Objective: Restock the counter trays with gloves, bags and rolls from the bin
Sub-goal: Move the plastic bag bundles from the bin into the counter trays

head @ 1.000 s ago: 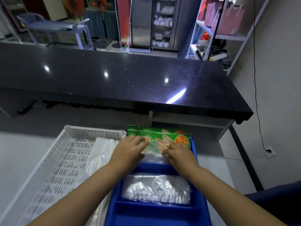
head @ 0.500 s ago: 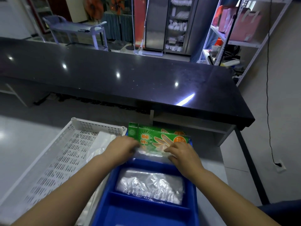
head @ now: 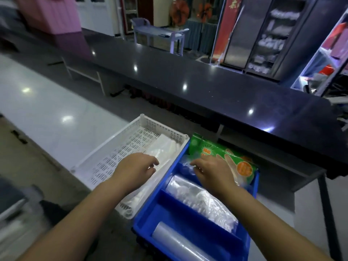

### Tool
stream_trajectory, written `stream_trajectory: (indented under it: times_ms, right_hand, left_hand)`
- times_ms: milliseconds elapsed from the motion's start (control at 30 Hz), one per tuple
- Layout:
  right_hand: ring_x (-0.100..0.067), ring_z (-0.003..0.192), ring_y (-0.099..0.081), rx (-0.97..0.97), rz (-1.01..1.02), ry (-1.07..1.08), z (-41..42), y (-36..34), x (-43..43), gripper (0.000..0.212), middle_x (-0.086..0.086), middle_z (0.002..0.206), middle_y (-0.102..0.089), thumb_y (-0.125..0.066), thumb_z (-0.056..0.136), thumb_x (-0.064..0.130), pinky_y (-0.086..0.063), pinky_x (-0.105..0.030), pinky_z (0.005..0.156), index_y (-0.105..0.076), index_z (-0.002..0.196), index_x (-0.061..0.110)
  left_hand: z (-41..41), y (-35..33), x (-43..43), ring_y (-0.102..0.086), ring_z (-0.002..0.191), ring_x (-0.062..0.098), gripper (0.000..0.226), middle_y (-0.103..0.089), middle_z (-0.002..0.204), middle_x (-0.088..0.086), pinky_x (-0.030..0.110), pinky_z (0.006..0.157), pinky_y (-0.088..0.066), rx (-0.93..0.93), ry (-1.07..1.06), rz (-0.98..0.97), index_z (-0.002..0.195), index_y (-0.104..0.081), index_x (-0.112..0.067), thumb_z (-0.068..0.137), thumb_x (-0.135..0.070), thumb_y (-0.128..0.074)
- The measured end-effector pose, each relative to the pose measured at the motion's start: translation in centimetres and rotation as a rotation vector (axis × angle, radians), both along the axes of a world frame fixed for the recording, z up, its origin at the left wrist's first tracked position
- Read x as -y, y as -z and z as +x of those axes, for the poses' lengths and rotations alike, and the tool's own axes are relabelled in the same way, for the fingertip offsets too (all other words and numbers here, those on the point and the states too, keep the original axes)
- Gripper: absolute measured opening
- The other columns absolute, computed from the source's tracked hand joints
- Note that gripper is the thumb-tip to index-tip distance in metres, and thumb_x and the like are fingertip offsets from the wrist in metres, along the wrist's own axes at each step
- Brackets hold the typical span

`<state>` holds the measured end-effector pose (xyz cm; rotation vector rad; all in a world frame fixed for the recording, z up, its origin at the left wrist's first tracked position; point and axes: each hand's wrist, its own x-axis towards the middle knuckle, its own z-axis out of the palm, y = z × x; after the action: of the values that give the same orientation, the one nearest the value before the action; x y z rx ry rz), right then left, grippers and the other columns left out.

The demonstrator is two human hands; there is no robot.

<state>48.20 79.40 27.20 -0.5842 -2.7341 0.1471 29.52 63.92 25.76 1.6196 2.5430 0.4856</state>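
Note:
The blue tray (head: 250,187) has three compartments. A green glove pack (head: 216,150) stands in the far one, clear bags (head: 199,200) lie in the middle one, and a clear roll (head: 178,243) lies in the near one. My right hand (head: 212,172) rests palm down on the lower part of the glove pack, its fingertips touching the clear plastic there. My left hand (head: 135,168) hovers over the white perforated bin (head: 105,153) to the left, fingers loosely curled and holding nothing. Whitish plastic bags (head: 165,147) lie along the bin's right side.
The bin and tray sit side by side on a grey-white counter (head: 47,117). A long black countertop (head: 207,87) runs across behind them, with a gap below it. Shelving (head: 329,59) stands at the far right.
My left hand has left the glove pack and moved left over the white bin. My right hand stays on the pack. The view has swung to the left.

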Motion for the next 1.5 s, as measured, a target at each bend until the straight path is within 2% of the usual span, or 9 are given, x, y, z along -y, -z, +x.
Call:
stream_trajectory:
  times_ms: [267, 600, 700, 833, 900, 1033, 1100, 1333, 1500]
  right_hand:
    - [-0.029, 0.085, -0.061, 0.146, 0.063, -0.251, -9.6, -0.2, 11.4, 0.026, -0.004, 0.089, -0.07, -0.043, 0.089, 0.025, -0.049, -0.035, 0.065, -0.068, 0.093, 0.018]
    - [-0.021, 0.057, -0.059, 0.15, 0.096, -0.506, -22.7, 2.6, 32.2, 0.019, 0.001, 0.064, -0.063, -0.054, 0.085, 0.022, -0.051, -0.034, 0.049, -0.064, 0.069, 0.018]
    - [-0.02, 0.064, -0.061, 0.202, 0.073, -0.556, -25.1, 4.2, 37.1, 0.024, 0.001, 0.072, -0.066, -0.049, 0.088, 0.027, -0.051, -0.033, 0.052, -0.068, 0.077, 0.019]
    - [-0.007, 0.056, -0.054, 0.231, -0.017, -0.648, -27.9, 6.0, 41.8, 0.014, 0.004, 0.065, -0.063, -0.062, 0.085, 0.02, -0.031, -0.008, 0.047, -0.067, 0.072, 0.02]
    - [-0.004, 0.054, -0.052, 0.238, -0.039, -0.673, -29.5, 6.7, 43.6, 0.013, 0.005, 0.064, -0.063, -0.066, 0.082, 0.018, -0.021, -0.003, 0.051, -0.066, 0.07, 0.021]
    - [-0.014, 0.054, -0.059, 0.316, -0.019, -0.676, -33.5, 9.0, 46.3, 0.014, 0.002, 0.065, -0.066, -0.065, 0.082, 0.022, -0.038, -0.023, 0.045, -0.067, 0.069, 0.02]
    - [-0.018, 0.066, -0.063, 0.421, -0.044, -0.673, -35.7, 10.4, 47.3, 0.017, 0.002, 0.078, -0.069, -0.055, 0.088, 0.027, -0.047, -0.03, 0.055, -0.068, 0.079, 0.021]
    - [-0.018, 0.091, -0.065, 0.669, -0.149, -0.801, -45.4, 16.7, 50.3, 0.024, 0.0, 0.106, -0.07, -0.045, 0.095, 0.028, -0.052, -0.031, 0.077, -0.067, 0.103, 0.021]
    - [-0.018, 0.089, -0.065, 0.805, -0.165, -0.84, -52.7, 22.2, 52.0, 0.024, 0.0, 0.106, -0.07, -0.044, 0.095, 0.028, -0.05, -0.029, 0.071, -0.067, 0.101, 0.024]
  left_hand:
    - [-5.1, 1.2, 16.2, -0.061, 0.101, 0.018, 0.026, -0.07, 0.108, -0.006, 0.03, 0.082, -0.046, 0.035, -0.222, -0.012, 0.111, -0.065, -0.03, 0.087, -0.033, -0.054]
    - [-11.8, 4.5, 41.2, -0.061, 0.104, 0.024, 0.024, -0.069, 0.11, 0.002, 0.035, 0.084, -0.049, 0.137, -0.478, -0.096, 0.108, -0.065, -0.028, 0.087, -0.034, -0.054]
    - [-12.6, 6.1, 47.4, -0.06, 0.104, 0.02, 0.026, -0.069, 0.111, -0.002, 0.035, 0.085, -0.049, 0.195, -0.559, -0.129, 0.111, -0.064, -0.032, 0.087, -0.035, -0.052]
    - [-13.5, 7.7, 54.1, -0.06, 0.103, 0.014, 0.027, -0.068, 0.113, -0.008, 0.03, 0.082, -0.047, 0.226, -0.697, -0.124, 0.113, -0.064, -0.032, 0.089, -0.032, -0.051]
    - [-14.1, 8.5, 56.5, -0.06, 0.101, 0.014, 0.027, -0.068, 0.111, -0.008, 0.027, 0.077, -0.046, 0.236, -0.759, -0.112, 0.112, -0.065, -0.031, 0.09, -0.031, -0.051]
    - [-14.8, 9.8, 59.5, -0.062, 0.096, 0.017, 0.026, -0.068, 0.109, -0.004, 0.027, 0.071, -0.045, 0.284, -0.877, -0.107, 0.111, -0.065, -0.032, 0.089, -0.032, -0.052]
    - [-15.2, 10.6, 60.4, -0.062, 0.094, 0.018, 0.026, -0.069, 0.109, -0.004, 0.027, 0.072, -0.047, 0.313, -0.922, -0.11, 0.111, -0.066, -0.032, 0.088, -0.034, -0.053]
    - [-19.5, 13.4, 63.4, -0.062, 0.091, 0.017, 0.026, -0.07, 0.104, -0.004, 0.027, 0.071, -0.046, 0.381, -1.083, -0.177, 0.11, -0.066, -0.033, 0.087, -0.033, -0.052]
    - [-24.1, 15.9, 64.1, -0.062, 0.09, 0.014, 0.026, -0.07, 0.103, -0.005, 0.026, 0.072, -0.046, 0.472, -1.212, -0.205, 0.112, -0.063, -0.034, 0.088, -0.035, -0.052]
